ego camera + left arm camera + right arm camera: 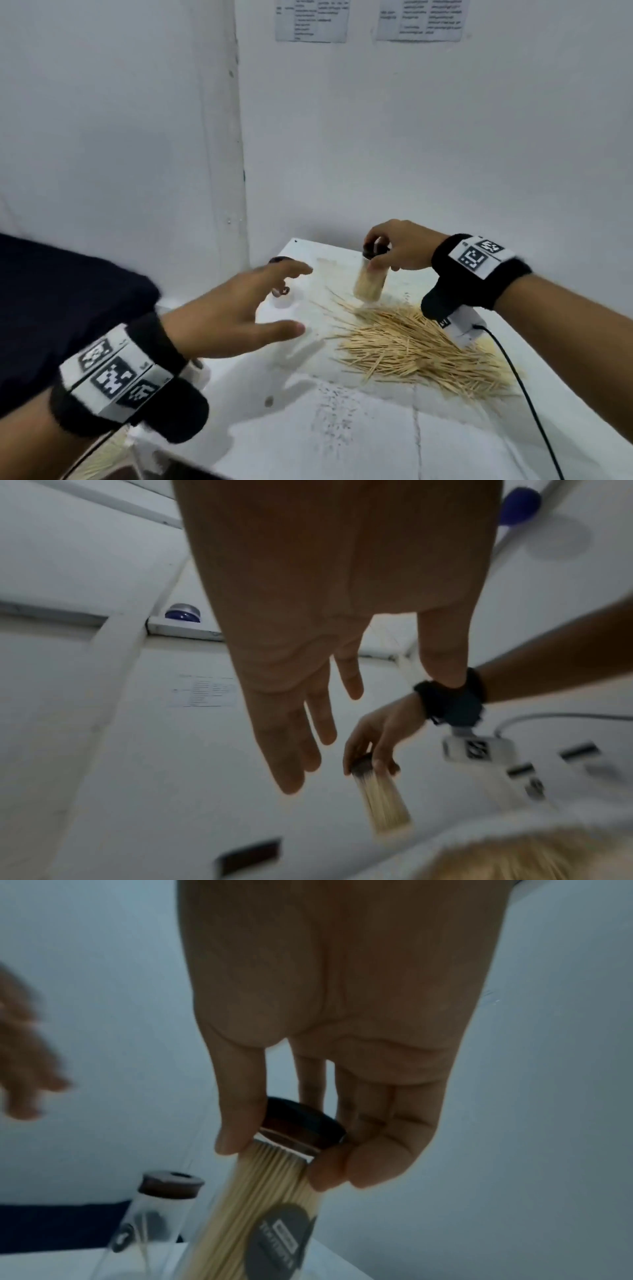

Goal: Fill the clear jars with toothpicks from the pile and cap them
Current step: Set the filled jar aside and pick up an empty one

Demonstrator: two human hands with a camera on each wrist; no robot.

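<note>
A clear jar packed with toothpicks (369, 284) stands tilted on the white table (342, 428), just behind the toothpick pile (411, 346). My right hand (373, 253) grips its dark cap (301, 1123) from above, thumb on one side and fingers on the other. A second clear jar (283, 301) with a dark cap (279, 260) stands to the left. In the right wrist view this jar (161, 1218) holds only a few toothpicks. My left hand (299, 298) reaches toward it with fingers (291, 750) spread and straight, holding nothing. Whether it touches that jar I cannot tell.
White walls meet in a corner close behind the table. A dark cloth (51, 308) lies to the left. A black cable (527, 394) hangs from my right wrist across the pile. More toothpicks (102, 459) show below the table's left edge.
</note>
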